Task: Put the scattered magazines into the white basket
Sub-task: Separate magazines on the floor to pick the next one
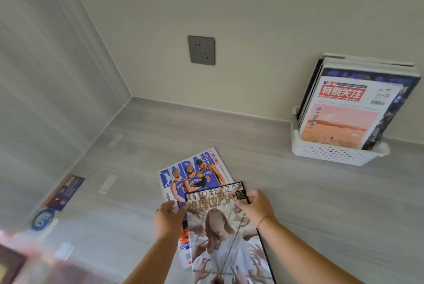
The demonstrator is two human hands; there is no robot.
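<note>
A magazine with a pale-robed figure on its cover [229,242] lies on top of a basketball magazine [195,173] on the grey floor. My right hand [254,205] grips the top magazine's upper right edge. My left hand [168,217] rests on its upper left edge, fingers curled against the cover. The white basket [330,153] stands against the wall at the right, with several magazines upright in it; the front one has a red title and an orange landscape [344,114].
A dark booklet [65,192] and a round blue badge [42,219] lie by the left wall. A grey wall socket [201,50] is above the floor. Blurred dark and red objects sit at the bottom left corner [13,263].
</note>
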